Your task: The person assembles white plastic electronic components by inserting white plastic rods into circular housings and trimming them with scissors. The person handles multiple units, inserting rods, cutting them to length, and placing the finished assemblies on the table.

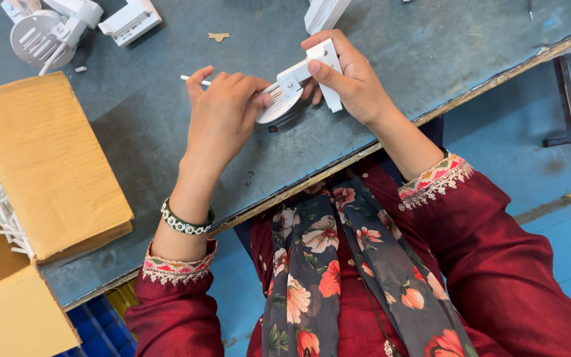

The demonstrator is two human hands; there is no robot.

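Observation:
My left hand (223, 116) and my right hand (348, 82) both grip one white plastic assembly (293, 84) just above the grey-blue worktable (166, 112). The left hand covers its round slotted disc end, and a thin white rod (193, 79) sticks out past the fingers. The right hand pinches the flat bracket end between thumb and fingers. A green and white bangle (186, 221) circles my left wrist.
An open cardboard box (41, 165) holding white plastic parts (4, 218) stands at the left. More white assemblies (51, 33) lie at the far left, another (325, 13) at the top. A blue crate (97, 327) sits below the table edge. A metal leg (566, 99) stands right.

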